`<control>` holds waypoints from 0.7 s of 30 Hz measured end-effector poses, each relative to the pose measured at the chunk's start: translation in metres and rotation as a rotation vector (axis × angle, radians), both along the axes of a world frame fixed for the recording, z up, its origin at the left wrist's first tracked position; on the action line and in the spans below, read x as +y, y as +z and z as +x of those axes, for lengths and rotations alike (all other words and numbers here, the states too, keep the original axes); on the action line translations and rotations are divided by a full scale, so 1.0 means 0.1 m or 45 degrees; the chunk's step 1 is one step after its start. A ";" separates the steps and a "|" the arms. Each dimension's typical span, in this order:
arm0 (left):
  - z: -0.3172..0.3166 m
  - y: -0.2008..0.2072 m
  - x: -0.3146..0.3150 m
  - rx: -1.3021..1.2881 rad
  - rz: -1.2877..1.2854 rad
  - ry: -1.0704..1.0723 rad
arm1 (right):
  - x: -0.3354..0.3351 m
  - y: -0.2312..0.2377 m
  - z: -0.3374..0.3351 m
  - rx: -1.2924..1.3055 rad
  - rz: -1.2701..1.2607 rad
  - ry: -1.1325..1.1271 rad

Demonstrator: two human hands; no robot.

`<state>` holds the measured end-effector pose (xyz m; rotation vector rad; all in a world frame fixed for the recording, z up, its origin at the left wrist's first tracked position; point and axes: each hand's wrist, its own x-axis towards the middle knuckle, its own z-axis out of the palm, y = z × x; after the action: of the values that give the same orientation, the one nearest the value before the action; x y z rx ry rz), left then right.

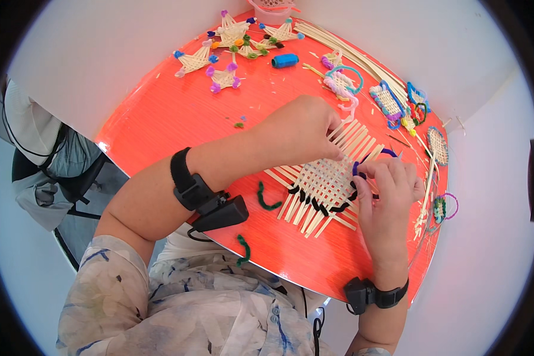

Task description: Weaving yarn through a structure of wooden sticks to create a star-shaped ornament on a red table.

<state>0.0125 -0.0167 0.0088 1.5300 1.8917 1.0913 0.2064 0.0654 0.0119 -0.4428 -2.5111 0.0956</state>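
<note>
A woven bamboo-strip mat lies on the red table, its loose strip ends fanning out around the weave. Black fuzzy pipe cleaner winds along its near edge. My left hand reaches across to the far side and is closed on strip ends there, the fingertips partly hidden. At the right edge, my right hand pinches a purple pipe cleaner, which loops among the strips. Two short green pipe cleaner pieces, one left of the mat and another by the near edge, lie loose.
Star-shaped woven pieces with coloured tips sit at the back left, near a blue thread spool and a pink basket. Long bamboo strips and small woven pieces line the right side. White partitions border the table.
</note>
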 end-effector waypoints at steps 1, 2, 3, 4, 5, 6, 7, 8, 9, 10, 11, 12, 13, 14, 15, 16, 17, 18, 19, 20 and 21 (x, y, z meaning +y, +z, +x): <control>0.00 0.00 -0.01 0.001 -0.001 0.001 | 0.01 0.00 0.00 -0.015 -0.009 0.011; -0.01 0.01 -0.01 -0.002 0.003 -0.005 | 0.01 -0.01 0.00 -0.030 -0.018 0.023; -0.01 0.01 -0.02 -0.004 0.006 -0.010 | 0.01 -0.01 0.00 -0.029 -0.019 0.025; 0.00 0.02 -0.02 -0.005 0.007 -0.014 | 0.01 -0.02 0.00 -0.032 -0.010 0.010; 0.00 0.03 -0.02 -0.001 -0.005 -0.021 | 0.02 -0.02 0.01 -0.035 0.000 -0.004; 0.01 0.04 -0.01 0.004 -0.018 -0.027 | 0.02 -0.02 0.01 -0.036 0.000 -0.007; 0.01 0.03 -0.01 0.004 -0.018 -0.029 | 0.02 -0.02 0.01 -0.042 -0.014 -0.014; 0.02 0.03 -0.01 -0.013 -0.012 -0.032 | 0.01 -0.02 0.01 -0.047 -0.027 -0.020; 0.02 0.02 -0.01 -0.029 -0.006 -0.035 | 0.01 -0.03 0.01 -0.047 -0.028 -0.022; 0.02 0.02 -0.01 -0.029 -0.006 -0.037 | 0.00 -0.04 0.00 -0.043 -0.013 -0.024; 0.02 0.01 0.00 -0.038 -0.010 -0.043 | 0.00 -0.05 0.00 -0.040 0.001 -0.027; 0.03 0.01 0.00 -0.047 -0.014 -0.049 | 0.00 -0.07 0.00 -0.040 0.001 -0.030; 0.03 0.00 0.00 -0.047 -0.014 -0.050 | 0.01 -0.08 -0.01 -0.047 -0.011 -0.044; 0.02 -0.01 0.01 -0.028 -0.010 -0.057 | 0.01 -0.08 -0.01 -0.055 -0.024 -0.058; 0.02 -0.02 0.01 -0.008 -0.007 -0.064 | 0.01 -0.08 0.00 -0.055 -0.023 -0.060; 0.01 -0.03 0.01 -0.007 -0.008 -0.060 | 0.02 -0.08 0.00 -0.002 -0.021 -0.070; 0.01 -0.03 0.01 -0.021 -0.025 -0.052 | 0.03 -0.09 0.00 0.051 -0.020 -0.080; 0.00 -0.04 0.01 -0.034 -0.042 -0.042 | 0.04 -0.09 0.00 0.052 -0.021 -0.076; 0.00 -0.03 0.01 -0.035 -0.041 -0.043 | 0.04 -0.07 0.02 0.058 -0.051 -0.087; 0.00 -0.03 0.01 -0.025 -0.048 -0.039 | 0.04 -0.06 0.03 0.063 -0.081 -0.096; -0.01 -0.03 0.01 -0.015 -0.056 -0.033 | 0.04 -0.06 0.03 0.063 -0.080 -0.096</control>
<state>0.0118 -0.0159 0.0061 1.5162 1.8705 1.0383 0.2094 0.0690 0.0062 -0.5537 -2.4456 0.1549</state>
